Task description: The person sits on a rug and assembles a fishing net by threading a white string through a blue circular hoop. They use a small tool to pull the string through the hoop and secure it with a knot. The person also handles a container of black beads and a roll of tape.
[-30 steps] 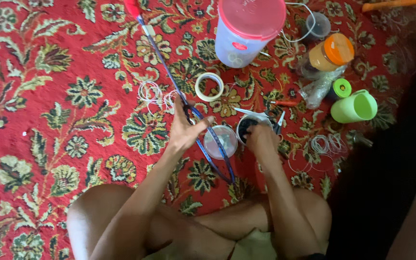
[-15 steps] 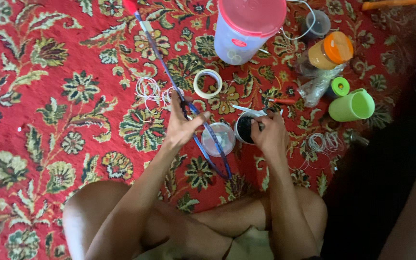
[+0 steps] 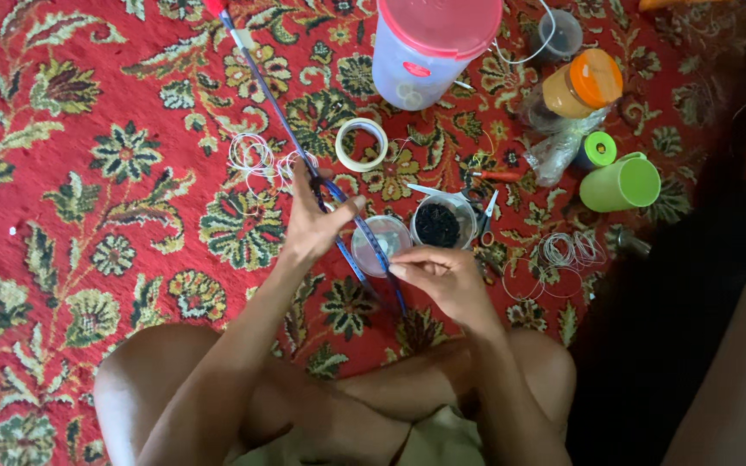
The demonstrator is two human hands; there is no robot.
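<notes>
Head view looks down on a red floral carpet (image 3: 88,173), where a long thin blue rod (image 3: 304,155) runs diagonally, its red tip toward the upper left, its near end by the knees. The left hand (image 3: 317,224) is closed around its middle; the right hand (image 3: 442,276) has fingers pinched together, though on what is too small to tell. A clear round lid (image 3: 380,244) and a small cup of dark beads (image 3: 436,224) sit just beyond, scissors (image 3: 459,198) beside them.

One tape roll (image 3: 362,144), one scissors (image 3: 459,200), two green cups (image 3: 619,183).
</notes>
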